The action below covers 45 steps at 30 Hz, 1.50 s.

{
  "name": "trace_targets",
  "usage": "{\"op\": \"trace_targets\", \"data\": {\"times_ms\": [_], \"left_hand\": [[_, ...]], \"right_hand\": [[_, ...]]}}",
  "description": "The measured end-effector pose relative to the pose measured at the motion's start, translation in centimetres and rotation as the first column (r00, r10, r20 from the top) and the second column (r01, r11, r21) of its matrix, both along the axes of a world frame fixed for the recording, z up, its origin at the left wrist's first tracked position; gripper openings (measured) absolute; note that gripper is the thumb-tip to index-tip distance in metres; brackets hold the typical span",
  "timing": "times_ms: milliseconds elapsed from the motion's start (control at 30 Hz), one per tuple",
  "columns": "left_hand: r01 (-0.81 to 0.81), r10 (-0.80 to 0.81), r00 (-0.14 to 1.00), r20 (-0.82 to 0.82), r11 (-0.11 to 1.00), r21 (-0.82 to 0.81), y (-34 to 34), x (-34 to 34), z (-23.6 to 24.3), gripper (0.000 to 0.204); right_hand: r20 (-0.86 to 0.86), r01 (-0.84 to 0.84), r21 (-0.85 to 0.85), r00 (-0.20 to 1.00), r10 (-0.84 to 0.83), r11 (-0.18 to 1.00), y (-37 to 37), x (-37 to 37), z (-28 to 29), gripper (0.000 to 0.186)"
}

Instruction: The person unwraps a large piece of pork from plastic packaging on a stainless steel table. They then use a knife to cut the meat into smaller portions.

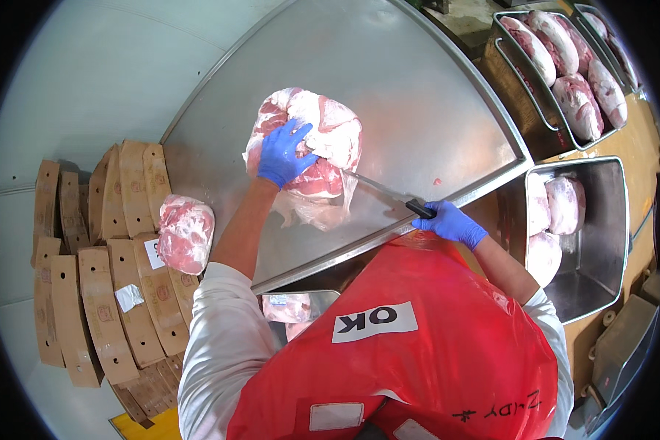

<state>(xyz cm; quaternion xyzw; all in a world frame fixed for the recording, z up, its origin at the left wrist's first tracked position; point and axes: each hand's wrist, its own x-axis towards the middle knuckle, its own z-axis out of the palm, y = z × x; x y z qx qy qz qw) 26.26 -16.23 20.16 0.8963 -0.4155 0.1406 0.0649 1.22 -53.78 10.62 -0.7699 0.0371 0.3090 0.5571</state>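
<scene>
A large cut of raw meat [339, 128] with white fat and pink flesh lies on the steel table [411, 95]. My left hand [284, 154], in a blue glove, rests on top of it with fingers spread. Closed round the black handle of a knife [380, 188] is my right hand [451, 224], also blue-gloved, near the table's front edge. The blade points left, its tip at the meat's lower right side. A thin, pale flap hangs from the meat's near side onto the table. A small red scrap [437, 181] lies right of the blade.
Brown cardboard boxes [99, 301] are stacked at the left, with another piece of meat [186, 233] beside them at the table edge. On the right stand a steel bin [601, 271] with several meat pieces and a full bin [500, 51] behind it. Another meat-filled container [323, 299] sits below the table's front edge.
</scene>
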Motion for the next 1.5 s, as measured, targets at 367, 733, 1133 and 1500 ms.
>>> {"op": "trace_targets", "data": {"times_ms": [367,733,1133,1500], "left_hand": [[-0.082,0.083,0.996,0.017,0.995,-0.051,-1.8,-0.9,0.1,0.055],[-0.612,0.501,0.752,-0.428,0.772,-0.171,7.6,9.6,-4.0,0.088],[-0.863,0.756,0.434,-0.491,0.504,0.014,6.0,7.0,-3.2,0.12],[-0.946,0.751,0.317,-0.58,0.292,-0.138,5.1,5.2,-4.6,0.124]], "right_hand": [[-0.038,0.214,0.203,0.977,-0.211,0.955,0.4,0.8,4.5,0.039],[-0.011,0.07,0.014,0.997,-0.07,0.997,0.6,3.2,9.8,0.049],[-0.079,0.058,-0.126,0.995,-0.068,0.99,2.3,7.4,11.4,0.051],[0.11,0.563,0.172,0.804,-0.584,0.808,16.0,6.3,-2.0,0.037]]}}
